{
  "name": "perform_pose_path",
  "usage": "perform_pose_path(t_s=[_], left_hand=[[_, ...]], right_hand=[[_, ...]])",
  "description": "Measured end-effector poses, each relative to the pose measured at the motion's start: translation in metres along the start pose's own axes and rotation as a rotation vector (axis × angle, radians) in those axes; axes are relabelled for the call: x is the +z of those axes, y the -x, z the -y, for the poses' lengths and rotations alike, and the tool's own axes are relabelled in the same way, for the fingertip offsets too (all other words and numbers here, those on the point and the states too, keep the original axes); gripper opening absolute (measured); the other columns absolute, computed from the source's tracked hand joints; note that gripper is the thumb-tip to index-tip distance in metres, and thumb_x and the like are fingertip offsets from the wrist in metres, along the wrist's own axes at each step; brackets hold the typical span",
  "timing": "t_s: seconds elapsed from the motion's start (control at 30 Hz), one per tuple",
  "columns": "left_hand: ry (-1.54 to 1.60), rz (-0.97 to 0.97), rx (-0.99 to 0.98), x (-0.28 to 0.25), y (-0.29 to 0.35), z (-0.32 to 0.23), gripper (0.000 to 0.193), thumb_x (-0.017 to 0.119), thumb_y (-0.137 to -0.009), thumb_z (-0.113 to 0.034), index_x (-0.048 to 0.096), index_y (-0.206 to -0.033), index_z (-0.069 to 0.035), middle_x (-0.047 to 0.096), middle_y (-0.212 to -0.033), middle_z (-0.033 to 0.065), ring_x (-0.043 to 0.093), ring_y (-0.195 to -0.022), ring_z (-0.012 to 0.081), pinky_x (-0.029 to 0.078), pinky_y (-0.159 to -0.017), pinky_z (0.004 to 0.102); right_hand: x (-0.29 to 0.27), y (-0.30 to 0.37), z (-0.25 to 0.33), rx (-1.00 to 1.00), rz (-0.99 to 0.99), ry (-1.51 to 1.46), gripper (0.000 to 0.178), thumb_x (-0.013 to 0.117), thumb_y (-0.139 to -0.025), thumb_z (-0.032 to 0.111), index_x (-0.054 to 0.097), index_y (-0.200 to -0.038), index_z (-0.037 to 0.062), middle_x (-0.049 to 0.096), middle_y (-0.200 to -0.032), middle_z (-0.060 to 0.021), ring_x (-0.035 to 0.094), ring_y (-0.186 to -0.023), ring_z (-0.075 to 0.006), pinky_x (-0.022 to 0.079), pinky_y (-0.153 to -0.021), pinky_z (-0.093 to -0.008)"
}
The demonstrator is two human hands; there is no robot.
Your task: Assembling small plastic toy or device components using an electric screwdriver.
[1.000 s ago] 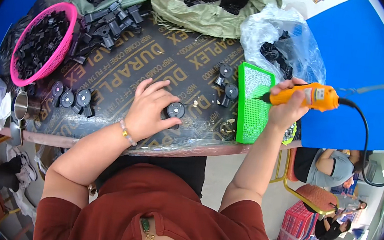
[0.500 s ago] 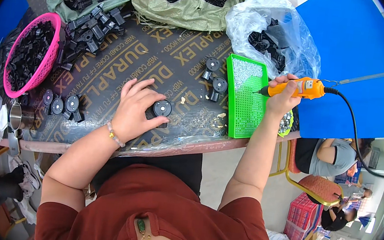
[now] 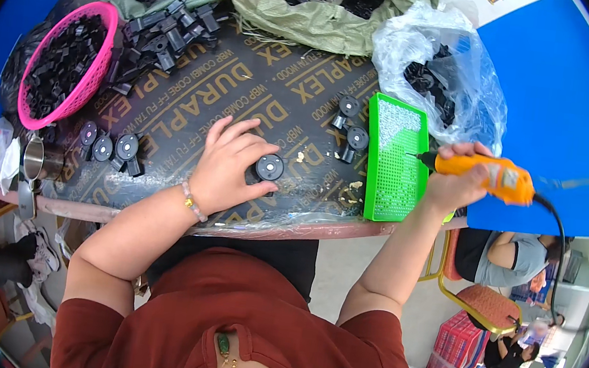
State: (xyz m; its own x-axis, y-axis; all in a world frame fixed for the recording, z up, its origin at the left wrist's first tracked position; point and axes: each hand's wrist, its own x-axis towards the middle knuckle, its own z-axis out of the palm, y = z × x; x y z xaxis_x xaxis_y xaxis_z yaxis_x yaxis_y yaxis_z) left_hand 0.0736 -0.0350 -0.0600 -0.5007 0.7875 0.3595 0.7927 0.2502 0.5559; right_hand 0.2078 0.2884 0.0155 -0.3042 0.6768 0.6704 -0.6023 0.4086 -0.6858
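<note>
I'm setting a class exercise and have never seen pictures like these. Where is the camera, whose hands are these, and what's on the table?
There's no machine arm: a person works bare-handed. The pictures come from a fisheye camera on that person's head, looking down, so straight edges bend near the rim. The right hand grips an orange electric screwdriver, its tip over a green tray. The left hand holds a round-headed black part on the dark tabletop. Similar parts lie on both sides. A pink basket, two woven sacks and a clear plastic bag hold more black pieces.
</note>
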Motion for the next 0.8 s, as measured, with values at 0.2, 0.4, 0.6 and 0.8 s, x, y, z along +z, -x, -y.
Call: perform_pose_path(t_s=[0.2, 0.4, 0.6, 0.8], left_hand=[[0.021, 0.022, -0.016, 0.002, 0.001, 0.002, 0.054, 0.085, -0.069, -0.034, 0.068, -0.116, -0.015, 0.067, -0.111, 0.0037, 0.047, -0.132, 0.0283, 0.02, -0.115, 0.0521], [0.023, 0.001, -0.018, 0.002, 0.001, 0.002, 0.054, 0.085, -0.067, -0.033, 0.068, -0.116, -0.016, 0.067, -0.11, 0.0034, 0.047, -0.132, 0.0276, 0.019, -0.115, 0.0524], [0.018, -0.024, -0.013, 0.003, 0.001, 0.002, 0.051, 0.085, -0.068, -0.035, 0.069, -0.113, -0.016, 0.067, -0.109, 0.0023, 0.048, -0.131, 0.0263, 0.022, -0.115, 0.0519], [0.018, -0.027, -0.016, 0.003, 0.002, 0.004, 0.051, 0.085, -0.068, -0.034, 0.07, -0.112, -0.015, 0.067, -0.109, 0.0026, 0.048, -0.131, 0.0262, 0.021, -0.115, 0.0519]], right_hand=[[0.088, 0.075, 0.043, 0.213, 0.314, -0.407, 0.07, 0.068, -0.08, 0.067, 0.05, -0.109, 0.0055, 0.062, -0.082, -0.0131, 0.061, -0.059, -0.0225, 0.053, -0.056, -0.0355], [0.123, 0.109, 0.038, 0.406, 0.506, -0.381, 0.073, 0.061, -0.08, 0.073, 0.047, -0.111, 0.008, 0.059, -0.083, -0.0101, 0.059, -0.059, -0.0184, 0.052, -0.056, -0.0335], [0.124, 0.112, 0.031, 0.436, 0.468, -0.377, 0.073, 0.058, -0.082, 0.074, 0.047, -0.11, 0.0083, 0.058, -0.084, -0.009, 0.058, -0.059, -0.0174, 0.051, -0.057, -0.0322], [0.127, 0.112, 0.034, 0.496, 0.422, -0.521, 0.07, 0.076, -0.078, 0.058, 0.048, -0.111, 0.0033, 0.061, -0.085, -0.013, 0.061, -0.066, -0.0212, 0.054, -0.063, -0.0347]])
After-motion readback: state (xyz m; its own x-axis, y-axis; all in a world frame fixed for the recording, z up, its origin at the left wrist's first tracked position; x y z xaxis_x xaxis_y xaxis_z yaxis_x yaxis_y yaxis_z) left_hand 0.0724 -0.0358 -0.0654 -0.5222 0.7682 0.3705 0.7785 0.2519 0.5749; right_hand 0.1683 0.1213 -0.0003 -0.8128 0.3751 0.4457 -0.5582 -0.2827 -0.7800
